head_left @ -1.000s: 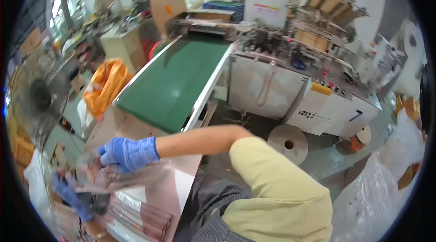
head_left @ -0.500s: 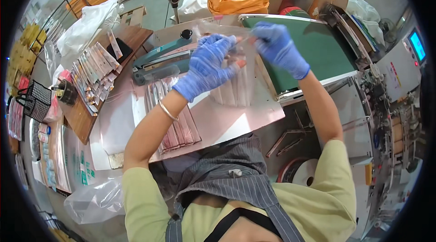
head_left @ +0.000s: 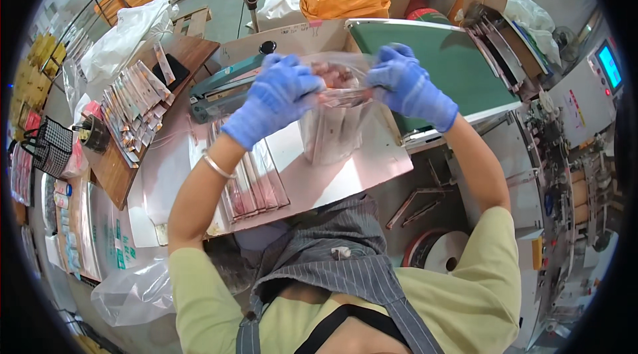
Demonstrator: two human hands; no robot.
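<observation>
Grips a clear bag [head_left: 331, 138] near its mouth with 2 blue-gloved hands: at 1 side with the left hand [head_left: 274, 96], at the other with the right hand [head_left: 412, 88]. Holds it upright over the tabletop [head_left: 332, 186], between the teal device [head_left: 229, 78] and the green conveyor belt [head_left: 435, 58]; cannot tell from this angle about contact underneath.

Could stretch or split the thin film by pulling too hard outward from both sides. Could lose 1 edge through slick plastic under knitted glove fabric, then tip the reddish contents [head_left: 337, 75] out over the tabletop. Could crease the mouth or leave it skewed by pulling unevenly, more on 1 side than the other. Could catch the bag on the conveyor's near edge by drifting too far right. Could scatter the flat packets [head_left: 256, 181], lying close beneath the left forearm, by dropping the elbow.
</observation>
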